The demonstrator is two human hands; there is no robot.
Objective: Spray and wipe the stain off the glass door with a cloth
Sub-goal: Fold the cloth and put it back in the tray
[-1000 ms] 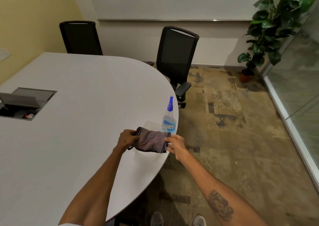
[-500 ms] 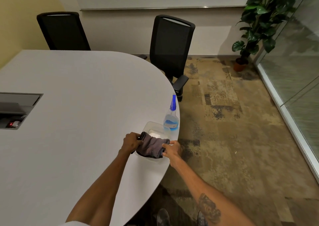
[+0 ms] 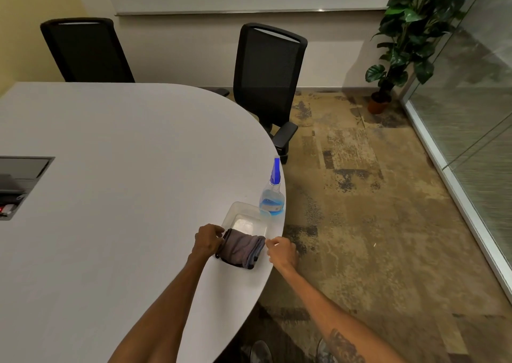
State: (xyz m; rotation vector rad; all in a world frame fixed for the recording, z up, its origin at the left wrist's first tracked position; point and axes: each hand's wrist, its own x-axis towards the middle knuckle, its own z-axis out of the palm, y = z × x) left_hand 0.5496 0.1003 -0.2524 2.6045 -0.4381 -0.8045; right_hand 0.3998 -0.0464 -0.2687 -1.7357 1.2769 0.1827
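Gripping cloth (image 3: pixel 239 247), left hand (image 3: pixel 206 239) fingers curled, right hand (image 3: pixel 281 251) hold unclear, bottle (image 3: pixel 272 199) label unreadable

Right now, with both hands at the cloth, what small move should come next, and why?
Probably the right hand should reach forward for the bottle. The left hand grips the cloth at its left edge, the right hand sits at its right edge with unclear grip, and the bottle stands untouched just beyond the tray, on the right hand's side.
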